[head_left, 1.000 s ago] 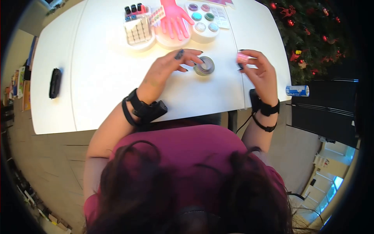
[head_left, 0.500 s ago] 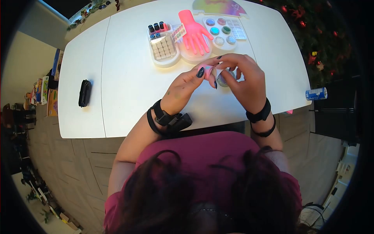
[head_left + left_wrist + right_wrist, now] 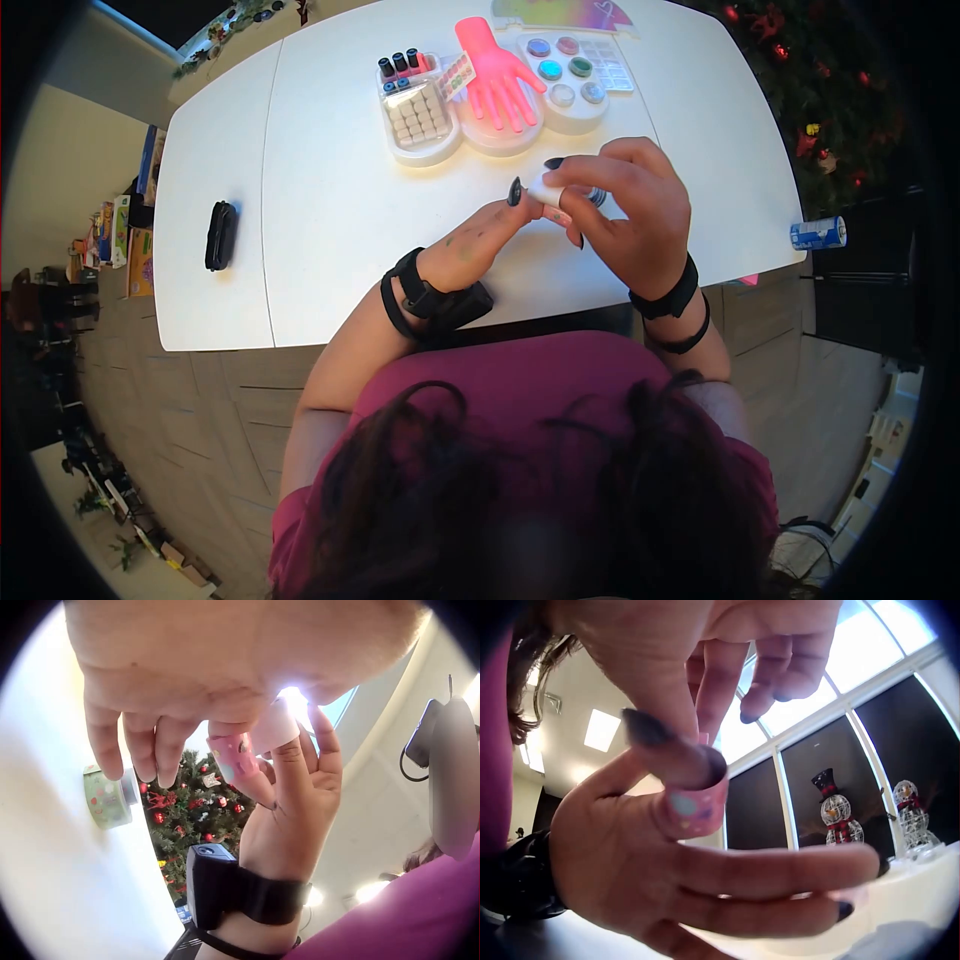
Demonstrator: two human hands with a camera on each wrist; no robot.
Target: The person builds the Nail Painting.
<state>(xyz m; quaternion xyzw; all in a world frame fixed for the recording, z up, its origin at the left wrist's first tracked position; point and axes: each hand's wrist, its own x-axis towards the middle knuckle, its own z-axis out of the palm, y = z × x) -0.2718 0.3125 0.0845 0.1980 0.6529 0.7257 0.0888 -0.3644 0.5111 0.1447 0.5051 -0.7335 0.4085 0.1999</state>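
Note:
My left hand (image 3: 474, 242) holds a small pink patterned roll (image 3: 695, 806) at the thumb; in the right wrist view the thumb tip shows at its opening while other fingers extend straight. My right hand (image 3: 645, 225) is close against it, pinching a white strip or piece (image 3: 545, 190) between thumb and fingers. The left wrist view shows this white piece (image 3: 276, 725) beside the pink roll (image 3: 238, 754). A green patterned round item (image 3: 107, 798) stands on the table; in the head view the right hand mostly hides it.
Beyond the hands are a pink hand model (image 3: 497, 85), a tray of white blocks (image 3: 418, 115) with dark-capped bottles, and several colored pots (image 3: 550, 70). A black case (image 3: 221, 236) lies at left; a blue can (image 3: 818, 233) is at the right edge.
My right hand first came over from the right with the pink roll to meet my left hand. Since then, the white piece has come into clearer view between the hands.

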